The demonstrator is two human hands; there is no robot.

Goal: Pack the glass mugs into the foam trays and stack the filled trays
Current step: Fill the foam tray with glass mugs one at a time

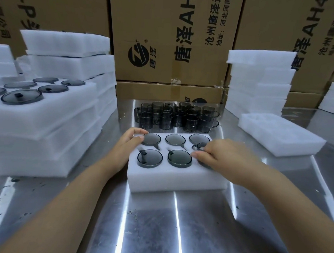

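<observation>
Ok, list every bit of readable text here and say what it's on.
"唐泽AH4", cut off above: middle cardboard box, printed sideways.
"沧州唐泽通", cut off: same box.
"地址:河北河间经", cut off: same box.
"唐泽" with ®, by the round logo: same box.
"唐泽AH4": right cardboard box; its smaller print is blurred.
Left cardboard box: print cut off and blurred, unreadable.
Foam trays, glass mugs: no text.

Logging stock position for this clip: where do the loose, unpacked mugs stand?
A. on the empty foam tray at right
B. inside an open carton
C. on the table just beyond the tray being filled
C: the loose mugs stand clustered on the steel table, directly behind the near foam tray.
</observation>
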